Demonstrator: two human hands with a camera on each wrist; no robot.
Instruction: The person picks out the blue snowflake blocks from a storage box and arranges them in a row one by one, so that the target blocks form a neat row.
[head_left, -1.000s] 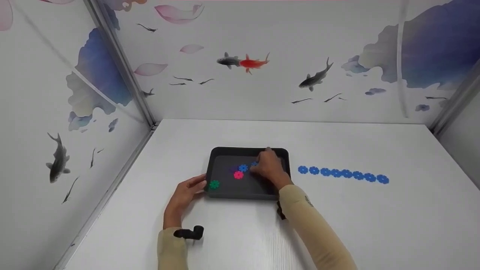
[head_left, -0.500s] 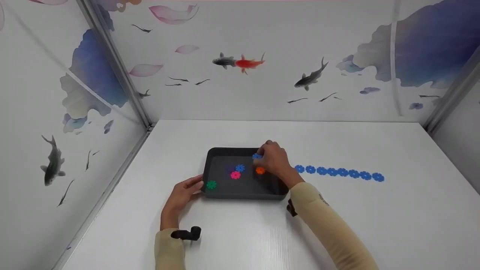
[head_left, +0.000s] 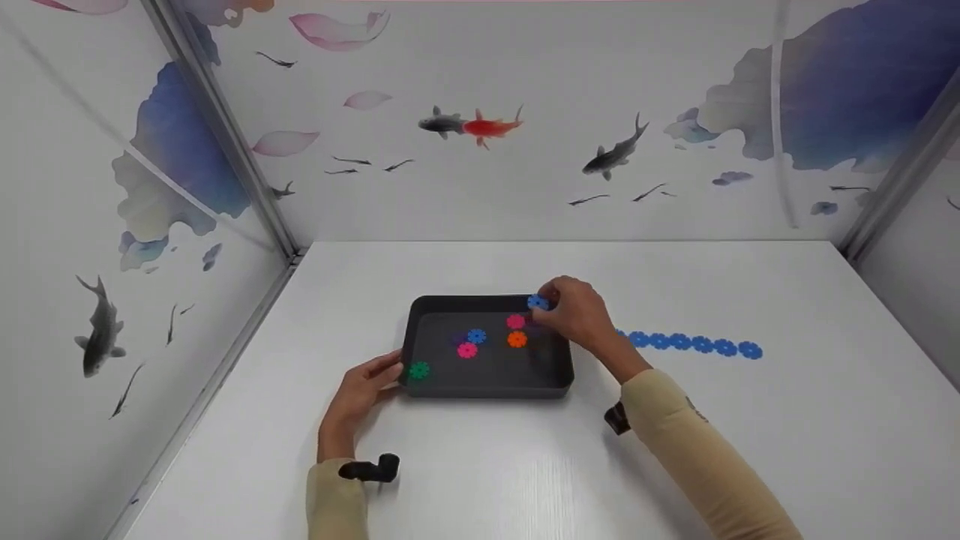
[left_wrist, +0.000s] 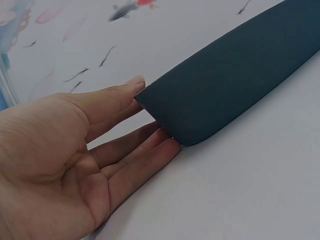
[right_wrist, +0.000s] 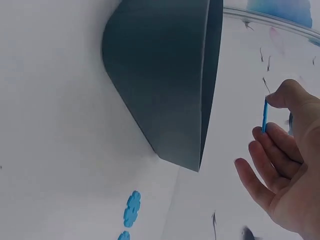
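My right hand pinches a blue snowflake disc between thumb and fingers, above the back right of a dark grey tray. In the right wrist view this disc stands edge-on, clear of the tray. My left hand touches the tray's left side; its fingers lie nearly straight against the outer wall and the thumb is at the rim. Inside the tray are a blue disc, pink discs, an orange disc, a green disc and dark purple ones.
A row of blue discs runs across the white table right of the tray, its near end partly hidden by my right wrist. A wall printed with fish stands behind the table, and another rises at the left.
My right hand has lifted the blue disc from the tray and moved right with it, uncovering the orange and pink discs. The left hand stays at the tray's side.
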